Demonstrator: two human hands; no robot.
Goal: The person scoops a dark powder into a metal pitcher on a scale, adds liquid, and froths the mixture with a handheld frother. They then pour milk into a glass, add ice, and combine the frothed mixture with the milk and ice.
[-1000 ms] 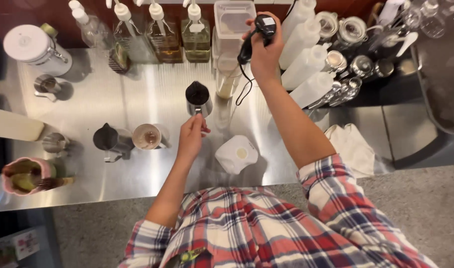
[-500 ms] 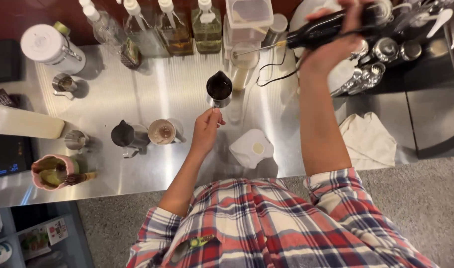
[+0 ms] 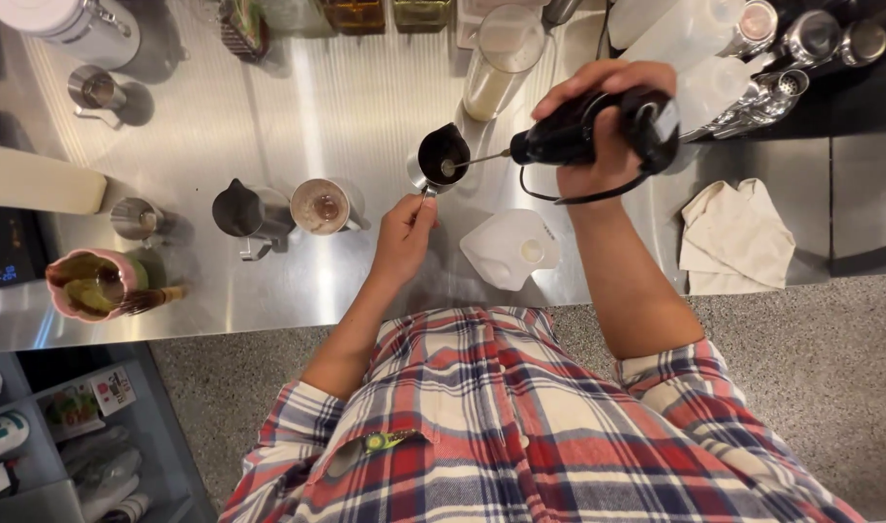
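Head camera looks straight down at a person in a red plaid shirt standing at a steel bench. Left hand is closed around the handle of a small steel pitcher, which stands upright on the bench near its middle. Right hand is wrapped tightly around a black handheld frother, held sideways, its thin metal whisk rod pointing left with the tip inside the pitcher's mouth. A white plastic jug lies just beside the left hand, between the two arms. To the left stand a dark pitcher and a glass cup, close together. A pink bowl sits near the bench's left edge, a folded cloth at the right
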